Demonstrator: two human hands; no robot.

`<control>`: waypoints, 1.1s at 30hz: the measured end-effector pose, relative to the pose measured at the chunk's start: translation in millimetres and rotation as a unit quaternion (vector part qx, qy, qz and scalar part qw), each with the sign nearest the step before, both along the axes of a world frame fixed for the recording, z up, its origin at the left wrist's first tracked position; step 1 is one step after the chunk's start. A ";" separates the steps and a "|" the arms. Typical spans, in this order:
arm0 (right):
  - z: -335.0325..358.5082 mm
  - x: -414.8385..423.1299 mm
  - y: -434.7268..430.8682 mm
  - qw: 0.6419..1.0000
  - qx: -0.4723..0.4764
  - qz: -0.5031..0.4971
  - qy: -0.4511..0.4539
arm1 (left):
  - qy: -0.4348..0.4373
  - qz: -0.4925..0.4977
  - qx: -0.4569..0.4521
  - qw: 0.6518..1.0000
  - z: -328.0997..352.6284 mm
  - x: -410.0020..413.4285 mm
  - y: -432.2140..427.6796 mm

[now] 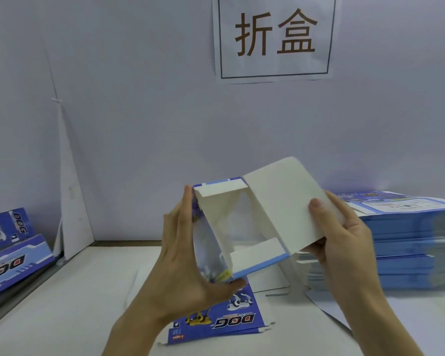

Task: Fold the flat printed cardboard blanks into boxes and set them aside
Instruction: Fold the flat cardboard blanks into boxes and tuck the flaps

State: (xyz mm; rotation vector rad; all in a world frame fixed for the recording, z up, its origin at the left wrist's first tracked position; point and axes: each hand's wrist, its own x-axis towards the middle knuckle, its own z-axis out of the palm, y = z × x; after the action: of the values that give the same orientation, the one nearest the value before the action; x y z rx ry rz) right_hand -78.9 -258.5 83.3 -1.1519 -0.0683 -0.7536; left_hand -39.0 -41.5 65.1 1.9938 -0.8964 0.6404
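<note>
A half-folded blue and white box (pixel 242 227) is held up over the table, its open white inside facing me. My left hand (pixel 188 260) grips its left side, fingers up along the printed wall and thumb under the lower corner. My right hand (pixel 342 232) pinches the large white lid flap (pixel 280 201), thumb on its inner face. A flat printed blank (pixel 231 317) with a "DOG" logo lies on the table beneath the box. A tall stack of flat blanks (pixel 406 242) stands at the right.
Folded blue boxes (pixel 8 250) lie at the left edge. The white table (pixel 75 304) ends at a white back wall with a paper sign (pixel 274 37). A white panel (pixel 70 201) leans in the left corner.
</note>
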 end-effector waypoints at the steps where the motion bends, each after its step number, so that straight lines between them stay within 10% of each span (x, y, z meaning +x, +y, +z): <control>1: -1.4 0.1 0.0 0.992 -0.075 -0.094 -0.023 | -0.011 0.003 0.006 1.000 0.8 -1.9 -0.9; 6: -11.7 7.1 7.6 0.829 -0.403 -0.353 -0.161 | -0.062 0.027 0.035 0.997 10.8 -14.6 -3.3; 15: 6.7 -12.2 22.4 0.994 -0.084 0.072 -0.028 | -0.081 0.064 0.062 0.993 9.7 -15.3 -2.9; 18: 5.3 -9.8 16.1 0.979 0.013 0.201 0.032 | -0.087 0.066 0.063 0.992 7.8 -14.0 -3.6; 23: 4.8 -1.3 5.7 0.988 -0.057 0.132 0.064 | -0.119 0.084 0.081 0.986 5.6 -8.7 0.5; 28: 10.4 -7.4 -1.7 0.937 -0.046 0.339 0.068 | -0.108 0.055 0.069 0.990 1.7 -10.9 -2.7; 33: 9.7 -15.3 8.2 0.929 -0.168 0.307 0.115 | -0.092 0.013 0.059 0.994 -2.7 -14.3 -11.7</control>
State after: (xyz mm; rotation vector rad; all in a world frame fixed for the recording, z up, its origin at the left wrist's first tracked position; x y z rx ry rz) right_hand -94.2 -250.2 93.0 -1.4363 -0.3556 -0.0426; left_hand -53.3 -53.3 62.5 2.0789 -1.0401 0.8123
